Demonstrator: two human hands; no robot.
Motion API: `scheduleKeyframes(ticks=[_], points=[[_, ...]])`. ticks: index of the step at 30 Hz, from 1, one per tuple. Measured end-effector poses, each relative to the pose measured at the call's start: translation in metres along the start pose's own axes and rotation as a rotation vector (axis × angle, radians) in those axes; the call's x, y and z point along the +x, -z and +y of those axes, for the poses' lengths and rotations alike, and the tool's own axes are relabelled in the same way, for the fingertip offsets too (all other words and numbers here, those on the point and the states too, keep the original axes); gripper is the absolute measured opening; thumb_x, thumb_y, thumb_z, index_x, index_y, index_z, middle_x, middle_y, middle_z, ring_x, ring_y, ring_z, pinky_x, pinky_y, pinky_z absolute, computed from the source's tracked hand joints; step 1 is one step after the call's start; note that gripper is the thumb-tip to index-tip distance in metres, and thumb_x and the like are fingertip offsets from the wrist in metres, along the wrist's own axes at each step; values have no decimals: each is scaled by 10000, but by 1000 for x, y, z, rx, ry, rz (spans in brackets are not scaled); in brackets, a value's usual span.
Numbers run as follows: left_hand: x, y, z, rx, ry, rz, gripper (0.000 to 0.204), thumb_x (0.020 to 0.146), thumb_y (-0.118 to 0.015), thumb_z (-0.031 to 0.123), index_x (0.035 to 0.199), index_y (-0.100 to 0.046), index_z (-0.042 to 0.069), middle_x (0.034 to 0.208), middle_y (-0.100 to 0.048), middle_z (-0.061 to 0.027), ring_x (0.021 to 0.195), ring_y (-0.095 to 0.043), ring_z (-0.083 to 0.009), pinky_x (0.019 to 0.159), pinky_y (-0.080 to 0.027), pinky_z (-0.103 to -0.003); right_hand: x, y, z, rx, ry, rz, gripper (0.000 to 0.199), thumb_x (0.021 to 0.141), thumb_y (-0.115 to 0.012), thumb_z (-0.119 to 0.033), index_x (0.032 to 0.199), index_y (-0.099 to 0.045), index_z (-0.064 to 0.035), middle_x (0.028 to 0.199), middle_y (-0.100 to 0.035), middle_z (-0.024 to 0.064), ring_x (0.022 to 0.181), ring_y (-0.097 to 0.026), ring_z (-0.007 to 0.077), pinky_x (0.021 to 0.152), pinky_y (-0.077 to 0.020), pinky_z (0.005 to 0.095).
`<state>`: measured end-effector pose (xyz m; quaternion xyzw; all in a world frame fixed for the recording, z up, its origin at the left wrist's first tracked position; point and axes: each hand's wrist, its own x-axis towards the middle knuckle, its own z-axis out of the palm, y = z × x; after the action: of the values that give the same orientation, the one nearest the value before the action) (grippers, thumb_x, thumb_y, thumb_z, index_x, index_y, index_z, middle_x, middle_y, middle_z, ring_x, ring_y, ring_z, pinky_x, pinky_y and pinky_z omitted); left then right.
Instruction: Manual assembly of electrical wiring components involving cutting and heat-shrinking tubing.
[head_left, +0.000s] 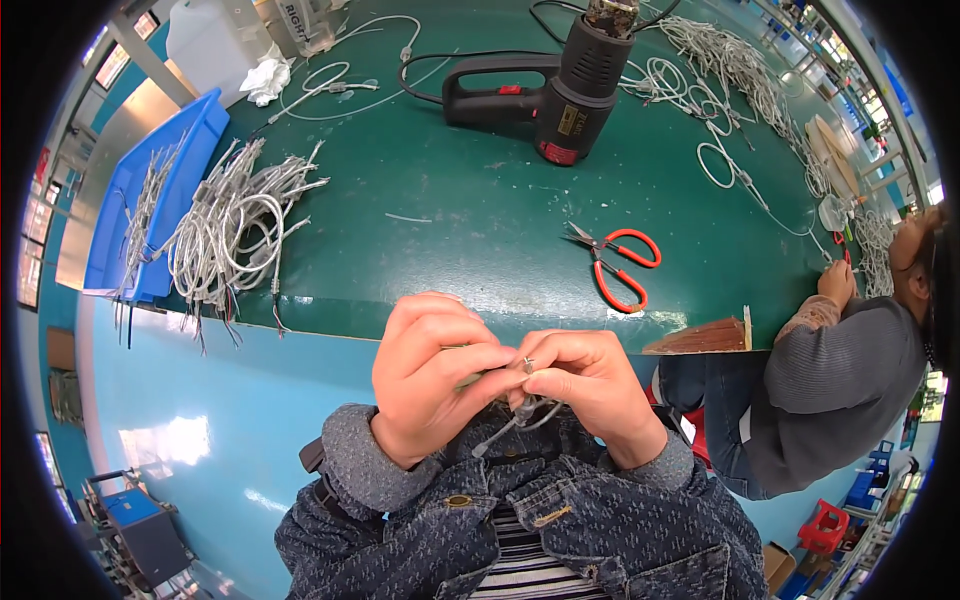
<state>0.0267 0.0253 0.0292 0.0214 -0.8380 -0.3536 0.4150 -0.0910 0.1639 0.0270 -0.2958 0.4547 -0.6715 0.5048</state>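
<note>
Close in front of me, just off the table's near edge, my left hand (428,372) and my right hand (598,392) meet fingertip to fingertip. Both pinch a thin grey cable (515,423); a loop of it hangs below the fingers, with a small end piece near my jacket. A tiny metallic-looking bit shows between the fingertips, too small to name. Beyond my right hand lie red-handled scissors (622,270) with their blades slightly apart. A black heat gun (580,90) stands farther back on the green table (440,260).
At the left, bundled grey cables (235,225) overhang the table edge beside a blue tray (195,130) holding more. A large cable heap (725,60) lies back right. A co-worker (840,390) sits at the right, one hand on the table. Crumpled tissue (266,78) lies back left.
</note>
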Motion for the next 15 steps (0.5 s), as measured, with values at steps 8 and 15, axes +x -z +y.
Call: scheduleKeyframes(ticks=[8,15], points=[[0,-1,0,26,6,-22,274,606,-813,77,824,-651,113,813,-603,-5,833,-550,-222,812,-462,-417,2,-1,-1,-32,-16,20,50,840,-569,38,829,-616,52,839,-626,118,764,-615,168,686,-481,272],[4,-8,-1,-14,60,-54,242,619,-784,36,812,-647,85,826,-608,-36,845,-558,-248,834,-460,-430,2,5,-3,-152,5,75,43,835,-600,18,813,-630,38,825,-629,95,749,-606,152,674,-471,252]])
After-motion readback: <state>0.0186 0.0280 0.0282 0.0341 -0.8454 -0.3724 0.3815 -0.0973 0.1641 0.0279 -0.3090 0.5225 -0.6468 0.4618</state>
